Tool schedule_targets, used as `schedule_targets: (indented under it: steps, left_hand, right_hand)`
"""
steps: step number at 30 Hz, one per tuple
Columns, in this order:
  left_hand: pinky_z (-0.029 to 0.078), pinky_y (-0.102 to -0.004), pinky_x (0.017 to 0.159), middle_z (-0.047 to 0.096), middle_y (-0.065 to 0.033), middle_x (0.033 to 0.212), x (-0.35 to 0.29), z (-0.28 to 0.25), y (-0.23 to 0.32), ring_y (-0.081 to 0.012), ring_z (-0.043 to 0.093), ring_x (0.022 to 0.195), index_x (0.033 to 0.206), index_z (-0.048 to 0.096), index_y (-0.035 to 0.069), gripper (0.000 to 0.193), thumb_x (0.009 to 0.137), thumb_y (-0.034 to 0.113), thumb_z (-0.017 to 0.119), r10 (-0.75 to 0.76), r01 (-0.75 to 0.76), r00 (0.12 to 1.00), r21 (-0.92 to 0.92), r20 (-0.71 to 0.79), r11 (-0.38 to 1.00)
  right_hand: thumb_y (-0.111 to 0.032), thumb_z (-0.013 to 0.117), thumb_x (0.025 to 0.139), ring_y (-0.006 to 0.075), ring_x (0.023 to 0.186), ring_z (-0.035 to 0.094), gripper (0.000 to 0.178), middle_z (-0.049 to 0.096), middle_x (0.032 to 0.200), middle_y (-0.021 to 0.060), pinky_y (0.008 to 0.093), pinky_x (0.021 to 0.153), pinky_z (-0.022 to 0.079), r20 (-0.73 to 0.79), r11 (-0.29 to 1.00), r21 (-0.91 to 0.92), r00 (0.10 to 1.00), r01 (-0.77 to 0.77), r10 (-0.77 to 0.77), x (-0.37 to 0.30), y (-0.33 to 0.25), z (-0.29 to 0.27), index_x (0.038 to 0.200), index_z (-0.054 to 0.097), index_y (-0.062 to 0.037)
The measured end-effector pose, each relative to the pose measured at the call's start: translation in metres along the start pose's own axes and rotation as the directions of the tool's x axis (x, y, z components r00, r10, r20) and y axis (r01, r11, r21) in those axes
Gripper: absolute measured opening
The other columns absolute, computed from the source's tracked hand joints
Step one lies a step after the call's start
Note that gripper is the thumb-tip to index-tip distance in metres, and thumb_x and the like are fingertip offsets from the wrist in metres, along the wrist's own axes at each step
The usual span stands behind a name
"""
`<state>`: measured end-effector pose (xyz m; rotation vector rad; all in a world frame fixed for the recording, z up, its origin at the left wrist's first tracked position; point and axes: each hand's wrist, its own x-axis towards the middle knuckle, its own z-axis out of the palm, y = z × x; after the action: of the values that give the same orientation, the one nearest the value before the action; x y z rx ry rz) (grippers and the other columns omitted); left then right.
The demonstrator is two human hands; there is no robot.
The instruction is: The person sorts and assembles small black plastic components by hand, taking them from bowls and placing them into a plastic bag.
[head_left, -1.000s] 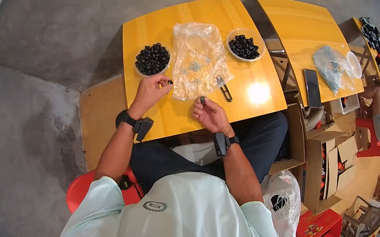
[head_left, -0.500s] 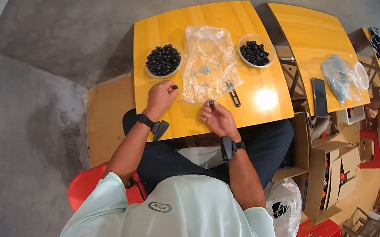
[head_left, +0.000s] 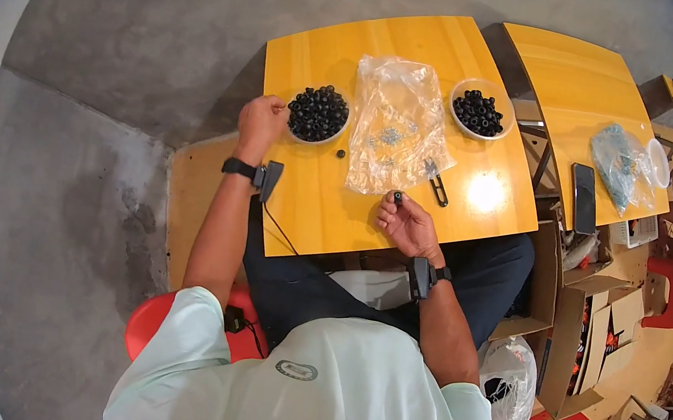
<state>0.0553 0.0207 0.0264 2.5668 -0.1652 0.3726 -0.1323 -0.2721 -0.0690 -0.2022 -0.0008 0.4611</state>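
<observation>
My left hand [head_left: 261,123] is at the left rim of a clear round tub [head_left: 317,142] filled with small black ring-like pieces [head_left: 317,112]. Its fingers are bent together; what they hold, if anything, is hidden. One loose black piece [head_left: 340,154] lies on the table just below that tub. Near the table's front edge, my right hand [head_left: 410,227] is turned partly palm up, pinching a small black cylindrical piece [head_left: 398,197] between thumb and fingers. Between the hands and beyond, a clear plastic bag [head_left: 395,100] lies flat with small silvery parts [head_left: 391,136] on it.
A small black-handled tool [head_left: 439,192] lies by the bag's lower right corner. Another tub [head_left: 503,131] of black pieces stands at the right of the yellow table [head_left: 333,232]. On the neighbouring table are a phone [head_left: 583,199] and a bag [head_left: 616,163]. Cardboard boxes [head_left: 566,337] stand at right.
My left hand has moved away to the left tub's outer side, and the black piece it held now lies on the table. My right hand still pinches its piece. The view has shifted slightly.
</observation>
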Motion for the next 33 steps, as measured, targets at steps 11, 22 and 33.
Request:
schedule_targets:
  steps: [11, 22, 33]
  left_hand:
    - [0.054, -0.0388, 0.077, 0.071, -0.0168, 0.090, -0.001, 0.003, 0.000, -0.0313, 0.070, 0.085, 0.102, 0.073, 0.003, 0.032, 0.072, 0.014, 0.078, 0.007, -0.027, 0.975, 0.087, 0.222, 0.996]
    - [0.052, -0.0371, 0.070, 0.065, -0.0134, 0.076, -0.008, 0.003, -0.005, -0.0285, 0.065, 0.072, 0.098, 0.069, 0.000, 0.024, 0.076, 0.008, 0.074, 0.112, -0.104, 0.978, -0.055, 0.174, 0.993]
    - [0.050, -0.0315, 0.064, 0.065, -0.0108, 0.074, -0.005, 0.005, -0.004, -0.0188, 0.062, 0.067, 0.093, 0.067, -0.001, 0.018, 0.078, 0.007, 0.073, 0.066, -0.034, 0.970, -0.143, 0.232, 0.989]
  right_hand:
    - [-0.030, 0.051, 0.101, 0.0131, 0.077, 0.043, 0.024, 0.045, 0.085, 0.0003, 0.0296, 0.075, 0.040, -0.016, 0.999, -0.041, 1.000, -0.003, 0.002, -0.002, -0.002, 0.001, 0.099, 0.054, -0.0065]
    - [-0.030, 0.051, 0.101, 0.0133, 0.077, 0.044, 0.024, 0.045, 0.086, 0.0001, 0.0297, 0.075, 0.040, -0.024, 0.999, -0.038, 1.000, -0.008, 0.007, -0.002, -0.002, 0.000, 0.101, 0.055, -0.0067]
    - [-0.030, 0.050, 0.101, 0.0144, 0.078, 0.045, 0.025, 0.046, 0.086, 0.0015, 0.0303, 0.075, 0.041, -0.021, 0.999, -0.038, 1.000, -0.010, 0.009, -0.002, -0.003, -0.003, 0.101, 0.054, -0.0059]
